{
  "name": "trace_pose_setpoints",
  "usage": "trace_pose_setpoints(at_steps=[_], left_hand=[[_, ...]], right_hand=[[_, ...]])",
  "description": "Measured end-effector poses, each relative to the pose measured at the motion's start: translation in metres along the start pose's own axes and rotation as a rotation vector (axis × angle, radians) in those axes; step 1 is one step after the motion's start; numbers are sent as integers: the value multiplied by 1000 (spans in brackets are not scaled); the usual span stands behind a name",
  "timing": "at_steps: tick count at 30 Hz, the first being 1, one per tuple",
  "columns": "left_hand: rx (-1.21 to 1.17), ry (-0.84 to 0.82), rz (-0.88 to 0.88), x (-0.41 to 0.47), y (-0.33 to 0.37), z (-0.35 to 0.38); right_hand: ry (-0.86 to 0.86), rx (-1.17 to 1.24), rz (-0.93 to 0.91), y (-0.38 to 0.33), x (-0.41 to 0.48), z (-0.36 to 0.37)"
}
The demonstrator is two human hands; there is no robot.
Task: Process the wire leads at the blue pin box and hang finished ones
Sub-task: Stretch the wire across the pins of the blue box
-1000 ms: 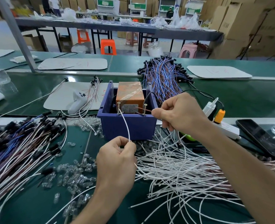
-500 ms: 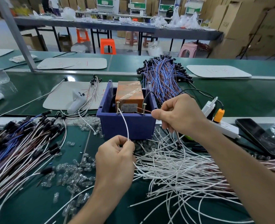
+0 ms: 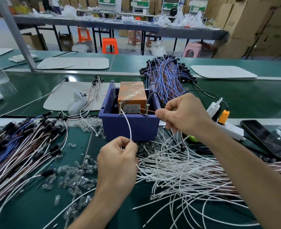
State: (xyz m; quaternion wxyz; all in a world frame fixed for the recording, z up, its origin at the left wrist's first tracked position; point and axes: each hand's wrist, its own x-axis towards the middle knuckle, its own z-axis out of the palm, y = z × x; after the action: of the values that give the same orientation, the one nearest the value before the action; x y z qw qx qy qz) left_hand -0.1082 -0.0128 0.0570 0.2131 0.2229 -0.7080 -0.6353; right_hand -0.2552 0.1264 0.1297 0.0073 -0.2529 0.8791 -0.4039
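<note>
The left hand [image 3: 118, 156] pinches a white lead [image 3: 128, 128] between thumb and forefinger, the other fingers curled in. The lead arcs up from the pinch to the left pin [image 3: 120, 109] on the near rim of the blue pin box [image 3: 143, 129]. The right hand [image 3: 184, 113] pinches a brown lead [image 3: 149, 111] close to its end and aims the tip at the right pin [image 3: 147, 109], while the rest of that lead dangles below the fist. Whether either tip actually touches its pin is too fine to tell here. The white lead is held far from its tip, so the long springy arc could flick off the pin if the left hand twists or sags. The right thumb sits very near the bare tip and the pin; if the pins are live, as the wired orange block [image 3: 131, 95] in the box suggests, a small slip could put skin on metal. The dangling tail hangs over the loose white leads [image 3: 186, 171] and could snag there when lifted, dragging others along. The left forearm lies just beside scattered glass bulbs [image 3: 73, 176], and a careless sweep could roll or crush them.
</note>
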Motion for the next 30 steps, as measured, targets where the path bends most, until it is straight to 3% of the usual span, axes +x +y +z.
trace_pose_setpoints(at_steps=[16, 21, 26, 28, 30], left_hand=[[-17, 6, 0, -1, 1, 0], [-72, 126, 93, -1, 3, -4], [-365, 274, 132, 9, 13, -15], [-430, 351, 139, 19, 15, -23], [-450, 408, 137, 31, 12, -31]], right_hand=[[-65, -14, 1, 2, 0, -7], [-398, 14, 17, -9, -15, -2], [-720, -277, -36, -18, -44, 21], [-769, -170, -24, -17, -56, 32], [-803, 82, 66, -15, -65, 40]])
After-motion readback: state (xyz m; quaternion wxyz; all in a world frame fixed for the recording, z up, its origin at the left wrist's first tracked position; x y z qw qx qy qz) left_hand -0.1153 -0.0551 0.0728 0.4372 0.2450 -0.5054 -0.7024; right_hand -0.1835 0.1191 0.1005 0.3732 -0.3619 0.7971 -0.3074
